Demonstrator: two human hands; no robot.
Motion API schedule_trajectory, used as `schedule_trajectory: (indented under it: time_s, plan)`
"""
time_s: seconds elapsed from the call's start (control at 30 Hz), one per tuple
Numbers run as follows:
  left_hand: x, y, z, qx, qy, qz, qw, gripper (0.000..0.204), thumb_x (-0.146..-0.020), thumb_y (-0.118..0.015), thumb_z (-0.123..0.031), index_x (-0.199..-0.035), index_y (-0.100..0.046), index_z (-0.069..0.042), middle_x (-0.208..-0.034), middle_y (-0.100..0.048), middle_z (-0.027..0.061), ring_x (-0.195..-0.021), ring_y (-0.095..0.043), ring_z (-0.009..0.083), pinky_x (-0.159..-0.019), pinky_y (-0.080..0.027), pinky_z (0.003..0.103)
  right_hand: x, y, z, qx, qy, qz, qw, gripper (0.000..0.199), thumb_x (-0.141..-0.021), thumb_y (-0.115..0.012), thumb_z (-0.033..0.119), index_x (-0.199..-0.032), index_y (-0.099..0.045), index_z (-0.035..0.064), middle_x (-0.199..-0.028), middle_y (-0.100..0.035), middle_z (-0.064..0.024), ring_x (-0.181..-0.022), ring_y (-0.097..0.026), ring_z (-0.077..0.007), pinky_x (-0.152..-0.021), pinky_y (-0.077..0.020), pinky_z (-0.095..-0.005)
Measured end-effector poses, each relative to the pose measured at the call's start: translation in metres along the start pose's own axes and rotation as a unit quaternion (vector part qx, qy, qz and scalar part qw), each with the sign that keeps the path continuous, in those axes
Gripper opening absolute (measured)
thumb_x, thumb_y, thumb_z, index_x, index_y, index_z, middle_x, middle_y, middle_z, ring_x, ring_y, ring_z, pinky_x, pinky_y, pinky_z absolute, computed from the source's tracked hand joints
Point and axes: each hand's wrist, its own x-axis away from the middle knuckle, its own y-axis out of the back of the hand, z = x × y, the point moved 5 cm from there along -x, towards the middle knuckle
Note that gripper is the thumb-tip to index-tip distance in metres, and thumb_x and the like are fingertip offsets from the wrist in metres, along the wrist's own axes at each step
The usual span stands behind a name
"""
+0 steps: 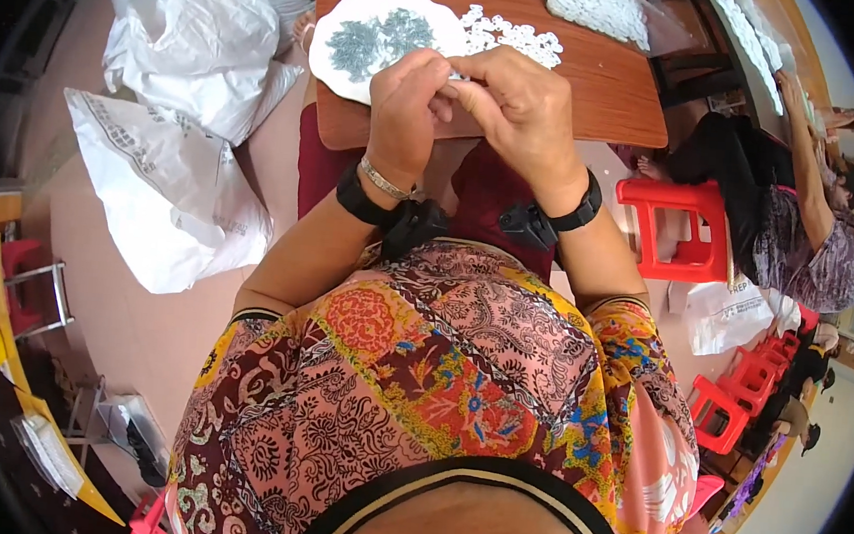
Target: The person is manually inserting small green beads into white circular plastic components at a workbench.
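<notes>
The left hand (405,110) and the right hand (527,109) meet above the near edge of the tabletop (610,106), just beside the plate (452,26). The right thumb and index finger are pinched narrowly on a small white piece (456,77), which is mostly hidden. The left fingers are bent and close together at the same place; whether they grip the piece too, one cannot tell. The plate lies at the left edge of the tabletop and carries grey parts (356,49) in two touching heaps. To its right, white parts (510,41) are spread loosely. A clear bag (596,11) of white parts lies near the far right corner.
</notes>
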Motion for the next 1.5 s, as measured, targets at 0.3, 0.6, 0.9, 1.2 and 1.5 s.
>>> schedule_trajectory:
  time_s: [0.3, 0.6, 0.9, 1.2, 1.5]
  plan:
    - [-0.017, 0.001, -0.020, -0.056, -0.028, 0.002, 0.998, 0.025, -0.090, -0.047, -0.020, -0.076, -0.055, -0.001, -0.063, -0.050, -0.0007, -0.057, -0.045, 0.0055, -0.052, -0.036, 0.021, -0.024, 0.000, -0.010, -0.078, -0.004, -0.004, 0.997, 0.022, -0.071, -0.071, 0.006, -0.093, -0.067, 0.0042, -0.080, -0.064, -0.0091, -0.069, -0.063, -0.0218, -0.060, -0.0504, -0.0293]
    - [-0.004, -0.004, -0.021, -0.122, 0.003, 0.013, 0.992, 0.023, -0.093, -0.047, -0.018, -0.081, -0.057, -0.001, -0.062, -0.049, -0.0013, -0.057, -0.044, 0.0052, -0.052, -0.034, 0.022, -0.016, 0.012, -0.013, -0.123, 0.020, 0.008, 0.992, 0.025, -0.069, -0.072, 0.004, -0.094, -0.067, 0.0038, -0.082, -0.064, -0.0093, -0.073, -0.062, -0.0237, -0.063, -0.0500, -0.0310]
    - [0.000, 0.009, -0.030, -0.107, 0.023, 0.002, 0.994, 0.023, -0.090, -0.046, -0.016, -0.078, -0.058, 0.000, -0.062, -0.052, 0.0022, -0.056, -0.049, 0.0084, -0.052, -0.036, 0.021, -0.029, 0.068, -0.042, -0.011, 0.036, -0.053, 0.998, 0.022, -0.073, -0.073, 0.007, -0.093, -0.067, 0.0026, -0.088, -0.068, -0.0080, -0.079, -0.064, -0.0164, -0.069, -0.0509, -0.0281]
    - [-0.003, 0.036, -0.015, -0.069, 0.048, -0.036, 0.996, 0.029, -0.094, -0.043, -0.021, -0.080, -0.054, 0.001, -0.063, -0.045, 0.0037, -0.057, -0.043, 0.0134, -0.056, -0.037, 0.025, -0.075, 0.153, -0.123, 0.315, -0.032, -0.190, 0.929, 0.024, -0.074, -0.066, 0.009, -0.098, -0.066, 0.0055, -0.093, -0.063, -0.0149, -0.083, -0.061, -0.0311, -0.070, -0.0490, -0.0370]
    - [-0.001, 0.044, -0.010, -0.073, 0.082, -0.028, 0.994, 0.027, -0.092, -0.045, -0.021, -0.079, -0.057, 0.000, -0.063, -0.049, 0.0024, -0.057, -0.048, 0.0113, -0.053, -0.035, 0.022, 0.048, 0.078, -0.199, 0.018, -0.238, 0.142, 0.961, 0.023, -0.080, -0.067, 0.026, -0.089, -0.069, 0.0049, -0.077, -0.066, -0.0122, -0.069, -0.063, -0.0225, -0.065, -0.0481, -0.0324]
